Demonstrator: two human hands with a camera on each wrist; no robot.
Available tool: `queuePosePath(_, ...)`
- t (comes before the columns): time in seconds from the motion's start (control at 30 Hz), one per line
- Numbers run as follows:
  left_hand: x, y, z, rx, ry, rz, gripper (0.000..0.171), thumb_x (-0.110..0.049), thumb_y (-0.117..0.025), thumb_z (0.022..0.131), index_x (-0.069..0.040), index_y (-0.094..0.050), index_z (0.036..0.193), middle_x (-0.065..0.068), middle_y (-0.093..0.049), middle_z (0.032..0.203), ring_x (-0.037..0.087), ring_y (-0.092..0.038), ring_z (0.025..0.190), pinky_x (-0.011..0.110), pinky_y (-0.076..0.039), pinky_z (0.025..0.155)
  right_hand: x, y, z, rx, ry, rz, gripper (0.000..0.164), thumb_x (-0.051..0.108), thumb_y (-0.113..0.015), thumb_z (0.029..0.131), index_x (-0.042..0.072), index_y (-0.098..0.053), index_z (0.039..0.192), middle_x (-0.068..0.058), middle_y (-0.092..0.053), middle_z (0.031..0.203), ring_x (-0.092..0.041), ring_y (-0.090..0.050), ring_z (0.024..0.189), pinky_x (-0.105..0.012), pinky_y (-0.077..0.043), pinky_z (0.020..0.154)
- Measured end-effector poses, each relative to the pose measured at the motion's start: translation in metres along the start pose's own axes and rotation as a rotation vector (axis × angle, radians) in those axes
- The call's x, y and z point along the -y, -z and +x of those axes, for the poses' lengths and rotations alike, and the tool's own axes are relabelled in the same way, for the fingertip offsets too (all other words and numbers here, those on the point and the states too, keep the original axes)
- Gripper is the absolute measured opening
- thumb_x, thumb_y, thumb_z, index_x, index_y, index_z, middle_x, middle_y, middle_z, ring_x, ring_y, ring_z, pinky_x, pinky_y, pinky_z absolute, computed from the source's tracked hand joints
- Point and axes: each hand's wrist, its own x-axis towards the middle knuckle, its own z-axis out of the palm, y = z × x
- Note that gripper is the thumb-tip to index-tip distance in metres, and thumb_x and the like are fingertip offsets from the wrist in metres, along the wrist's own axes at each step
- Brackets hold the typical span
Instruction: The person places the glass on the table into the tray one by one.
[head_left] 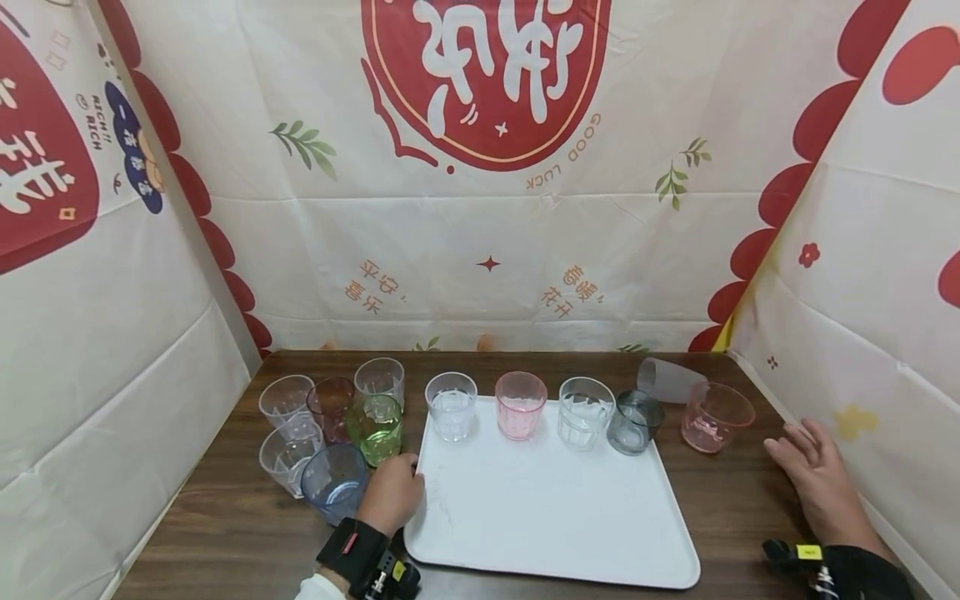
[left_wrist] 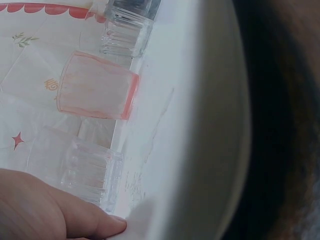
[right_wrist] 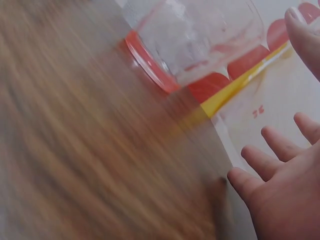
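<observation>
A white tray (head_left: 555, 517) lies in the middle of the brown table. Along its far edge stand a clear cup (head_left: 451, 406), a pink cup (head_left: 521, 405), another clear cup (head_left: 585, 412) and a grey cup (head_left: 634, 422). My left hand (head_left: 390, 492) sits at the tray's left rim with loosely curled fingers and holds nothing that I can see. In the left wrist view its thumb (left_wrist: 75, 220) touches the tray rim (left_wrist: 220, 125) below the pink cup (left_wrist: 95, 87). My right hand (head_left: 813, 475) lies flat on the table at the right with fingers spread (right_wrist: 280, 195), just short of a pink cup (head_left: 716, 417) (right_wrist: 200, 40).
Left of the tray stands a cluster of cups: a green one (head_left: 375, 429), a blue one (head_left: 335, 483), a maroon one (head_left: 332, 408) and several clear ones. A frosted cup (head_left: 670, 379) lies on its side at the back right. Printed cloth walls close in three sides.
</observation>
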Motion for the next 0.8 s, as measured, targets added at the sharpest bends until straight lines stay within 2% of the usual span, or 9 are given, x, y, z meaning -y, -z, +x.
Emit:
queuePosePath(0.1, 0.001, -0.003, 0.0, 0.005, -0.002, 0.006, 0.019, -0.003, -0.06, 0.094, 0.004, -0.071, 0.108, 0.013, -0.071, 0.092, 0.022, -0.065, 0.08, 0.042, -0.055, 0.068, 0.001, -0.006, 0.001, 0.011, -0.025, -0.064, 0.089, 0.031, -0.058, 0.103, 0.031, 0.009, 0.162, 0.005, -0.005, 0.17, -0.002, -0.012, 0.151, -0.002, -0.022, 0.105)
queuePosePath(0.2, 0.001, -0.004, 0.0, 0.0, -0.009, 0.011, 0.019, -0.003, -0.06, 0.094, 0.003, -0.071, 0.108, 0.012, -0.072, 0.092, 0.022, -0.066, 0.08, 0.041, -0.055, 0.068, 0.005, -0.014, 0.004, 0.043, -0.041, -0.08, 0.09, 0.032, -0.057, 0.103, 0.031, 0.013, 0.161, -0.002, 0.004, 0.171, -0.017, -0.003, 0.156, -0.006, -0.018, 0.11)
queuePosePath(0.4, 0.001, -0.002, 0.001, -0.01, -0.01, 0.012, 0.019, -0.004, -0.061, 0.094, 0.003, -0.071, 0.109, 0.012, -0.072, 0.093, 0.022, -0.065, 0.08, 0.041, -0.055, 0.069, 0.011, -0.027, 0.011, 0.104, 0.0, -0.069, 0.09, 0.03, -0.056, 0.104, 0.03, 0.014, 0.161, -0.008, 0.007, 0.17, -0.025, -0.001, 0.156, -0.011, -0.017, 0.114)
queuePosePath(0.53, 0.002, -0.003, 0.0, -0.005, 0.007, 0.011, 0.02, -0.004, -0.061, 0.094, 0.004, -0.071, 0.11, 0.013, -0.072, 0.094, 0.022, -0.065, 0.081, 0.042, -0.055, 0.07, 0.012, -0.036, 0.017, 0.14, -0.023, -0.116, 0.091, 0.033, -0.055, 0.104, 0.033, 0.017, 0.16, -0.01, 0.01, 0.17, -0.033, 0.004, 0.155, -0.021, -0.012, 0.119)
queuePosePath(0.7, 0.002, -0.002, 0.0, 0.002, 0.005, 0.014, 0.018, -0.003, -0.061, 0.094, 0.003, -0.071, 0.107, 0.012, -0.072, 0.092, 0.022, -0.064, 0.079, 0.041, -0.055, 0.068, 0.014, -0.047, 0.024, 0.168, -0.047, -0.13, 0.094, 0.035, -0.056, 0.104, 0.033, 0.021, 0.158, -0.012, 0.01, 0.17, -0.035, 0.004, 0.155, -0.025, -0.008, 0.121)
queuePosePath(0.8, 0.001, 0.0, 0.002, 0.0, -0.004, 0.023, 0.016, -0.003, -0.06, 0.094, 0.002, -0.072, 0.105, 0.012, -0.071, 0.091, 0.021, -0.064, 0.078, 0.041, -0.055, 0.068, 0.015, -0.052, 0.028, 0.168, -0.051, -0.13, 0.095, 0.034, -0.057, 0.103, 0.032, 0.021, 0.158, -0.015, 0.008, 0.169, -0.037, 0.002, 0.154, -0.037, -0.005, 0.124)
